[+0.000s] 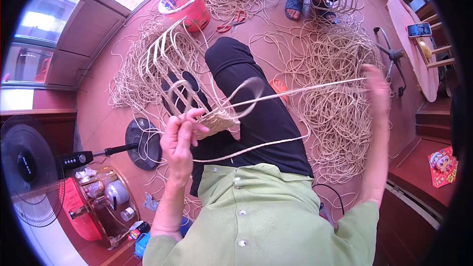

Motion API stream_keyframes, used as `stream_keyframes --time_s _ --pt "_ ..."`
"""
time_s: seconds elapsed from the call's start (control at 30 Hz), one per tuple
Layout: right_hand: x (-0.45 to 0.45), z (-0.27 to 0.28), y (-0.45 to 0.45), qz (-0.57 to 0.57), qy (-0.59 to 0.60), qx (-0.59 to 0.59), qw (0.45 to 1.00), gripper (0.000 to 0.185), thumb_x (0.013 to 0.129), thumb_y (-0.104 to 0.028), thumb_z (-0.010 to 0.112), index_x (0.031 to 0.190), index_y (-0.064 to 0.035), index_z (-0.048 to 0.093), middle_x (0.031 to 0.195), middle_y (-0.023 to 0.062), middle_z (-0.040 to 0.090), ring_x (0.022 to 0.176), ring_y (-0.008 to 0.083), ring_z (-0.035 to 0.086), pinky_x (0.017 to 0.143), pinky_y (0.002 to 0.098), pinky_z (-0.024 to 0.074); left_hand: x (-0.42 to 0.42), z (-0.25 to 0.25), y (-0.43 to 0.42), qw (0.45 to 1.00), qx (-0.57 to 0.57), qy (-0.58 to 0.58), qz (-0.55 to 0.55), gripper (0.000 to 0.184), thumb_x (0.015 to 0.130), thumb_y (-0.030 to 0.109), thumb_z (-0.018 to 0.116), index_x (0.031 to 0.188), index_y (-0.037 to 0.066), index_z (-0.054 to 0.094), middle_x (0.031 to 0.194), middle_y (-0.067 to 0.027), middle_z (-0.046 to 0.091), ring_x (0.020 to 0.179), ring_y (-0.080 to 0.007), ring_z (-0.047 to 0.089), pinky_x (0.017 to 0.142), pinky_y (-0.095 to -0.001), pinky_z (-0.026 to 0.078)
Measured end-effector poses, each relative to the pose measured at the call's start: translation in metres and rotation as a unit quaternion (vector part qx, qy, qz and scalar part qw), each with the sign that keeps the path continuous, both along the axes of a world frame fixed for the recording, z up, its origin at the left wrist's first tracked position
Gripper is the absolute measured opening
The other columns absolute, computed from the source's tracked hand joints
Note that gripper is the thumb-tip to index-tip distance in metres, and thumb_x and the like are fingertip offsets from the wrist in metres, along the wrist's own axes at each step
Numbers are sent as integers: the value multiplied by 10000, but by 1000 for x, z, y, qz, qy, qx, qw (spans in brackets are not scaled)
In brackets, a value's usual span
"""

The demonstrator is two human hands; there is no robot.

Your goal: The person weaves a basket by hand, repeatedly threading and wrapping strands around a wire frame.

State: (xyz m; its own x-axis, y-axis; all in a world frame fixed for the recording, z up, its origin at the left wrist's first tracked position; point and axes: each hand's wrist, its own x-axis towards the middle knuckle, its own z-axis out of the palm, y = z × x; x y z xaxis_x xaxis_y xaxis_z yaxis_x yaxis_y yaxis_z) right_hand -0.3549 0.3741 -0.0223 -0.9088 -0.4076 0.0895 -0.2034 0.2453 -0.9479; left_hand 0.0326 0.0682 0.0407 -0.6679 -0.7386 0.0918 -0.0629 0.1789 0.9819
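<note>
A frame of pale ribs point(160, 51) leans across my lap, with a tightly woven section point(217, 122) at its near end. My left hand point(181, 135) is closed at the left edge of this woven section, thumb and fingers pinching it. Out to the right, my right hand point(377, 88) is raised and blurred by motion, closed on a pale cord point(315, 88) that runs taut from the woven section. A loose loop of cord point(253, 88) curls above my knee. Another strand point(256, 147) crosses my lap.
Heaped cord point(340, 113) covers the floor on the right. A pink bucket point(189, 12) and red-handled pliers point(231, 22) lie ahead. A fan point(32, 167) stands left. Another person's sandalled foot point(294, 7) is at the top. A phone point(419, 30) rests on a round board at right.
</note>
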Motion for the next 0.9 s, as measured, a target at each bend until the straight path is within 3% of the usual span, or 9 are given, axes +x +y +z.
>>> stream_keyframes --time_s 0.07,0.13,0.2,0.27,0.3,0.4,0.43,0.63,0.9 --pt "-84 -46 119 -184 82 -7 979 313 1008 -252 570 1245 -77 677 1109 5 705 918 118 644 788 278 507 -9 5 4 998 -12 -41 -35 162 1063 135 448 1025 34 569 1165 -179 695 771 -111 690 530 -177 422" --pt "-142 -73 224 -242 28 511 824 375 930 -263 651 1285 -142 656 1172 134 701 1075 270 676 960 374 500 -16 4 9 995 -22 -85 -47 165 1061 120 448 1025 21 576 1177 -156 697 729 -59 643 539 -172 416" --pt "-89 -48 145 -169 149 568 791 397 901 -244 667 1282 -131 658 1245 141 659 1150 269 638 986 365 485 -18 -1 12 988 -90 -117 -34 166 1058 115 457 1010 16 582 1170 -149 699 711 -52 621 548 -175 422" --pt "-37 -39 36 -46 251 322 912 383 892 -191 676 1264 -100 664 1265 135 640 1151 261 627 995 369 477 -25 3 13 991 -70 -112 -29 164 1056 114 463 998 17 583 1162 -148 700 713 -55 621 556 -179 430" --pt "18 -6 -36 27 165 201 965 333 900 -171 665 1216 -68 674 1211 119 662 1099 242 641 955 353 496 -26 5 15 991 -61 -112 -26 164 1055 113 466 992 18 584 1159 -148 700 714 -56 621 560 -181 434" --pt "134 17 -138 326 143 -34 934 357 888 -126 707 1233 -64 640 1163 115 680 976 204 686 850 341 559 -24 2 19 993 -70 -91 -13 151 1052 108 469 1005 19 583 1143 -149 701 719 -62 620 577 -182 445" --pt "159 18 -160 345 201 -49 915 392 881 -222 714 1239 -90 624 1137 131 681 964 292 700 819 385 564 -23 -1 21 994 -72 -76 5 137 1051 100 471 1025 21 580 1157 -152 694 735 -67 625 588 -188 455" --pt "168 18 -207 409 158 -22 899 186 858 -242 733 856 -59 695 789 85 623 756 295 662 640 402 508 -27 -8 26 989 -93 -117 16 111 1043 71 473 1019 12 563 1182 -141 675 739 -73 621 595 -198 465" --pt "159 16 -195 418 119 -46 899 162 886 -202 683 843 -46 670 771 73 603 708 256 642 613 376 483 -23 -24 28 1000 -1 4 27 127 1047 96 466 1044 10 559 1222 -168 654 778 -109 641 634 -218 483"
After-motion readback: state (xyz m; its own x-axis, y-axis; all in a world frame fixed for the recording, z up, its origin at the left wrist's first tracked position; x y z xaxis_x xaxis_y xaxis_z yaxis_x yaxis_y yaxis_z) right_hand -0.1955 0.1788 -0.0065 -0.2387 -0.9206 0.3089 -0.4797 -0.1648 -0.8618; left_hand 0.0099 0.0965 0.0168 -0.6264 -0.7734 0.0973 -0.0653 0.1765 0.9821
